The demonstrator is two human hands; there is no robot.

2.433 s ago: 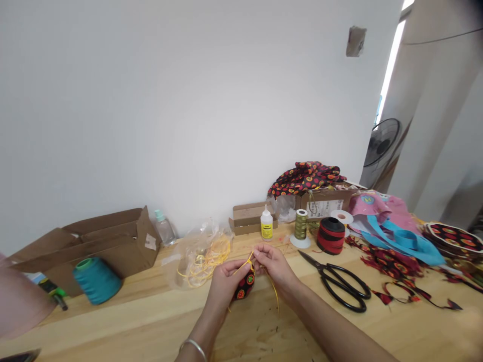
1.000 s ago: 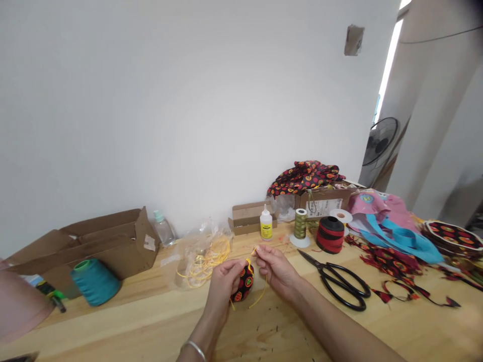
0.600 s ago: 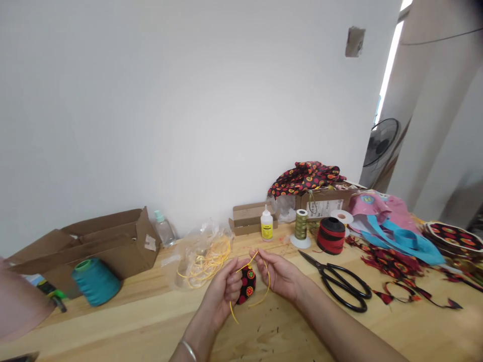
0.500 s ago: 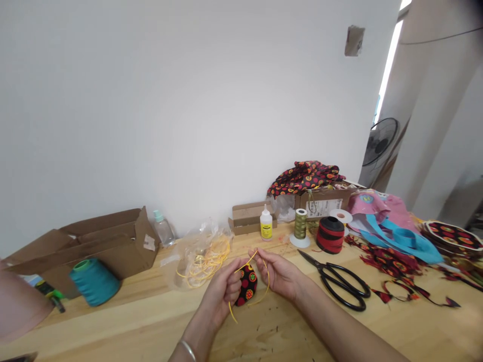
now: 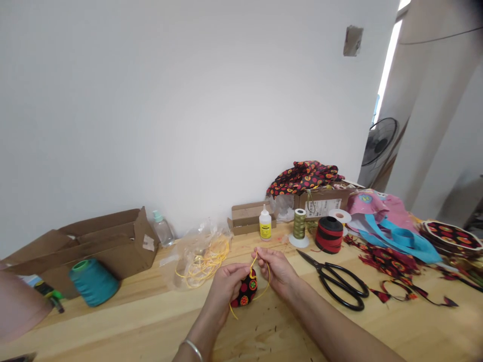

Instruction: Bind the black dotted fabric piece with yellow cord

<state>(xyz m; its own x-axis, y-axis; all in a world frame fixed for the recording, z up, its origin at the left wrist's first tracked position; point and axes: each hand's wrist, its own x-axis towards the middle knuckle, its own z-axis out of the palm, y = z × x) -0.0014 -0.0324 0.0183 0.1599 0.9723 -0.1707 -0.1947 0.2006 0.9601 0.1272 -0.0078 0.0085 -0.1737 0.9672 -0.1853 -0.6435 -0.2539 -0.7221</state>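
A small black fabric pouch with red and yellow flower prints point(image 5: 247, 292) hangs below my fingers, low in the middle of the head view. My left hand point(image 5: 227, 286) is closed on the pouch's upper left edge, its thumb at the top. A yellow cord point(image 5: 268, 281) runs from the top of the pouch; my right hand point(image 5: 274, 268) pinches it a little above and to the right. One loose cord end droops under my left hand, and the other curves down beside the pouch. Fingers hide part of the pouch.
Black scissors point(image 5: 334, 279) lie right of my right hand. Behind stand a glue bottle point(image 5: 265, 226), an olive thread spool point(image 5: 300, 225) and a red-black spool point(image 5: 329, 236). Bundled yellow cord point(image 5: 206, 264) lies left, near a teal thread cone point(image 5: 93, 282) and cardboard box point(image 5: 145, 236).
My left hand has shifted its grip onto the pouch's top. The cord now stands up from the pouch to my right fingers, instead of stretching between both hands.
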